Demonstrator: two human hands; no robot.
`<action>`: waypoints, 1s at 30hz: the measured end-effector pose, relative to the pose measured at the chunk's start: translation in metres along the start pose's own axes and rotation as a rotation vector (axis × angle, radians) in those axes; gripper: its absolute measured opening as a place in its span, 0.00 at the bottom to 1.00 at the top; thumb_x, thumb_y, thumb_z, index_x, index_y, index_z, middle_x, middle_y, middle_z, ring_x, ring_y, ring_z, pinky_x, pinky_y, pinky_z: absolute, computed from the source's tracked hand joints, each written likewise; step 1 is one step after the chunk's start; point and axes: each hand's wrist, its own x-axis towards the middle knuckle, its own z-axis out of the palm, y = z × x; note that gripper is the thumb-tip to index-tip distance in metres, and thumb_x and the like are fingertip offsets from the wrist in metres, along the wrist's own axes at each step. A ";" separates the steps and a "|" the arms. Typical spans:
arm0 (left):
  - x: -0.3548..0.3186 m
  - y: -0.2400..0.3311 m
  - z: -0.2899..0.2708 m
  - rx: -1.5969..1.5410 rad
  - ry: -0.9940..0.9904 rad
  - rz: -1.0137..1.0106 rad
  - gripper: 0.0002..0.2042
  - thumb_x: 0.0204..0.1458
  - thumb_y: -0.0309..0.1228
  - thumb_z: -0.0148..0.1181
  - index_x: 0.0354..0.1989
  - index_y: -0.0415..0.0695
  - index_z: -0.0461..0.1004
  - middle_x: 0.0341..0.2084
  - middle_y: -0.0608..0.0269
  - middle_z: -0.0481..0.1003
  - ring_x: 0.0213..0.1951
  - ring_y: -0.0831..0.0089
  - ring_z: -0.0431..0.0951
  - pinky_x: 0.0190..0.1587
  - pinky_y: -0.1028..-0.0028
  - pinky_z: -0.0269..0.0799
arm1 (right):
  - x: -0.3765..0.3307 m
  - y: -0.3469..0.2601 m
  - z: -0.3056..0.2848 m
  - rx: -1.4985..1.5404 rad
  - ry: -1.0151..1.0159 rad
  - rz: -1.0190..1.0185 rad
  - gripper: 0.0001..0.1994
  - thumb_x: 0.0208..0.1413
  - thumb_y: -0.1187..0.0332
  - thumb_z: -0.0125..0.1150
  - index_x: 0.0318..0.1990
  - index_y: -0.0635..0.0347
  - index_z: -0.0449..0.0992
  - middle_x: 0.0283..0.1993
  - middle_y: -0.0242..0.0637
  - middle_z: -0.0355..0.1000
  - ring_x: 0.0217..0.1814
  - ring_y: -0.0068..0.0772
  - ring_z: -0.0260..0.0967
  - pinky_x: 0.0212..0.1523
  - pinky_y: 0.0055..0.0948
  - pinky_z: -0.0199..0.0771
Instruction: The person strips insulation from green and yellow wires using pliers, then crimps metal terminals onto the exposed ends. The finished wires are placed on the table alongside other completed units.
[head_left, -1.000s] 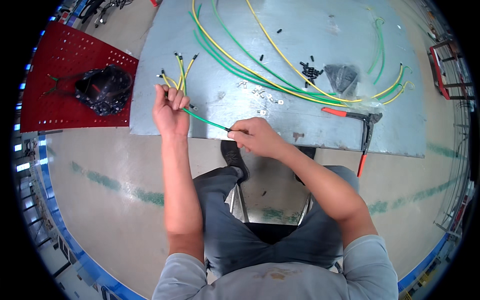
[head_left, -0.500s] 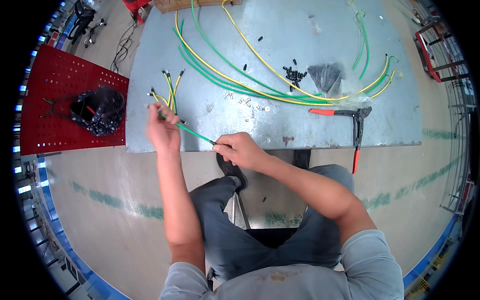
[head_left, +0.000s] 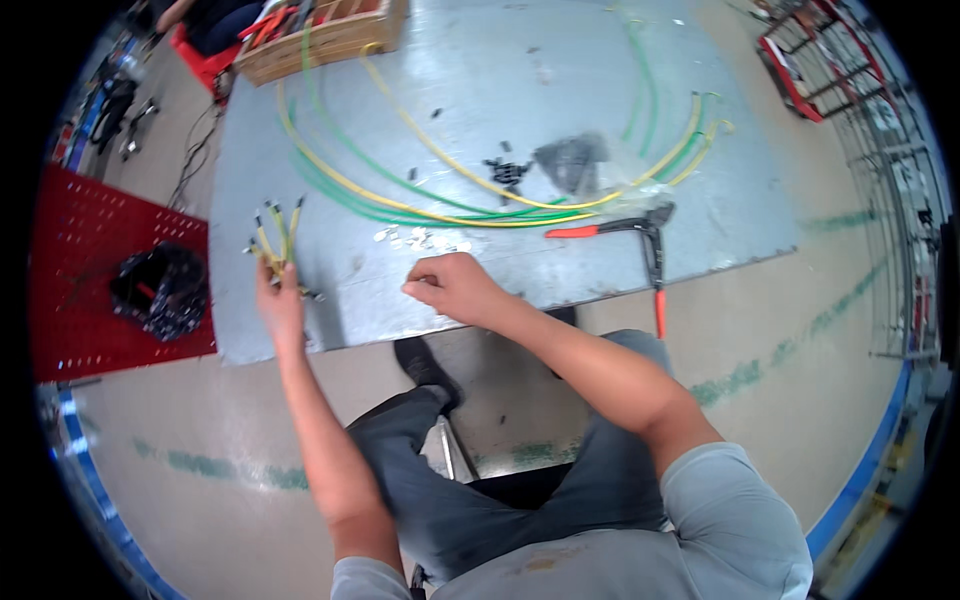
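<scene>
My left hand (head_left: pixel 280 302) is at the left end of the table, its fingers closed around the lower part of a bundle of short yellow and green wires (head_left: pixel 291 228) with dark ends. Motion blur hides exactly how many it grips. Above the table's front edge, my right hand (head_left: pixel 452 286) has its thumb and fingers curled together; whatever they may hold is hidden. Small silvery terminals (head_left: pixel 418 238) lie scattered just beyond it. To its right rests a crimping tool with red handles (head_left: pixel 652 240), one handle jutting over the edge.
Long yellow and green wires (head_left: pixel 440 213) curve across the table. Behind them are black sleeves (head_left: pixel 508 172) and a clear bag of dark pieces (head_left: pixel 575 163). A wooden tool box (head_left: pixel 330 50) stands far left. A patterned bag (head_left: pixel 160 292) sits on a red perforated panel (head_left: pixel 70 270). Another person sits far left.
The green wire no longer stretches between my hands. My left hand has moved onto the short wire bundle; my right hand has come away from the wire's end. The view has shifted and tilted.
</scene>
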 end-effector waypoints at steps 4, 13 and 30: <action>-0.013 0.038 0.018 0.210 0.065 0.161 0.31 0.63 0.37 0.64 0.70 0.32 0.65 0.65 0.41 0.72 0.65 0.54 0.72 0.65 0.61 0.68 | -0.007 0.003 -0.031 -0.101 0.071 0.022 0.14 0.61 0.59 0.67 0.39 0.62 0.84 0.29 0.45 0.80 0.31 0.42 0.78 0.37 0.38 0.76; -0.039 0.100 0.063 0.176 -0.235 0.087 0.23 0.63 0.35 0.65 0.64 0.36 0.75 0.54 0.44 0.80 0.53 0.60 0.83 0.51 0.65 0.78 | -0.003 0.022 -0.093 -0.466 0.250 0.103 0.12 0.56 0.60 0.68 0.36 0.61 0.84 0.34 0.50 0.79 0.42 0.55 0.79 0.44 0.51 0.77; -0.053 0.112 0.083 0.143 -0.335 0.112 0.21 0.63 0.34 0.64 0.61 0.36 0.76 0.48 0.45 0.83 0.46 0.61 0.85 0.47 0.66 0.79 | -0.020 0.069 -0.163 -0.894 0.330 0.241 0.06 0.48 0.77 0.63 0.32 0.57 0.84 0.41 0.50 0.79 0.48 0.55 0.79 0.47 0.50 0.78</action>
